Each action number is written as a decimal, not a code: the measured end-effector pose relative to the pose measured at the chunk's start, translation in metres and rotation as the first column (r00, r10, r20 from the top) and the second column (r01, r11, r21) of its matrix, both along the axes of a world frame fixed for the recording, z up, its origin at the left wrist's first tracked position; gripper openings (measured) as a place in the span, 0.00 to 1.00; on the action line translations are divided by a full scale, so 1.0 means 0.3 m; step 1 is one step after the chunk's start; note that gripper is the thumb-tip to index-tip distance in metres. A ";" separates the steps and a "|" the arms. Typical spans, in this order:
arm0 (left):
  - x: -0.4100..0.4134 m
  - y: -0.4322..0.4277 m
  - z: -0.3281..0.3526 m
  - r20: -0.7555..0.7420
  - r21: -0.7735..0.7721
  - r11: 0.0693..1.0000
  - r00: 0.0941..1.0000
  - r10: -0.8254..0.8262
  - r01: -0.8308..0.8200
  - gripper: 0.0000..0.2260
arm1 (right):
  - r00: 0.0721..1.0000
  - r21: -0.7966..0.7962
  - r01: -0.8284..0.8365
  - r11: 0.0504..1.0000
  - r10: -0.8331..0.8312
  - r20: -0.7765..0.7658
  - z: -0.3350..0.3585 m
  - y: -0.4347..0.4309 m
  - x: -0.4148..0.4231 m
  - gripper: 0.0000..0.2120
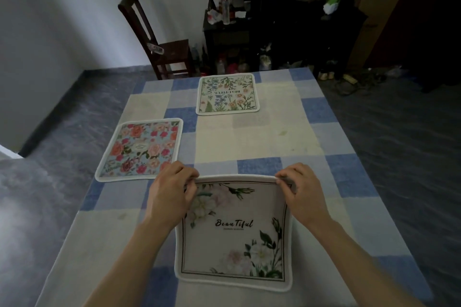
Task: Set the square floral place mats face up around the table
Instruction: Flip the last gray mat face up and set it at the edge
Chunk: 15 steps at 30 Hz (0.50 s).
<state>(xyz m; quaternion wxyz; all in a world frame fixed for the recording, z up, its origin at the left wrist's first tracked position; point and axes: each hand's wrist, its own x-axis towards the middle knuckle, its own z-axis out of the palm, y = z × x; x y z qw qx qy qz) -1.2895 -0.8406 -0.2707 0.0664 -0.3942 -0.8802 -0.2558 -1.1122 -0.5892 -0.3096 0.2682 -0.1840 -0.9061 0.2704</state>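
White mat (234,237) lies face up at the near edge of the table (274,137). Fingers (192,183) of left hand (172,192) and right hand (303,189) pinch its far corners. Rose mat (141,149) sits just left, green mat (227,94) at the far end, both face up.

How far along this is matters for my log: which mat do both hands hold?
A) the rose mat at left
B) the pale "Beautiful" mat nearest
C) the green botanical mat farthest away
B: the left hand and right hand pinch the far corners of the pale mat; the rose mat and botanical mat lie flat elsewhere.
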 end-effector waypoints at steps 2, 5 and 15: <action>-0.043 0.024 -0.024 0.025 -0.011 1.000 1.000 0.007 -0.006 0.08 | 0.999 -0.002 -0.011 1.000 0.011 0.038 -0.020 0.021 -0.045 0.03; -0.093 0.058 -0.070 0.071 -0.049 0.999 0.997 0.004 0.000 0.07 | 0.992 -0.004 0.001 1.000 0.000 0.123 -0.060 0.040 -0.106 0.03; -0.213 0.153 -0.216 0.193 -0.252 0.964 0.981 -0.036 0.084 0.08 | 0.921 -0.051 0.000 0.999 0.020 0.390 -0.195 0.082 -0.171 0.12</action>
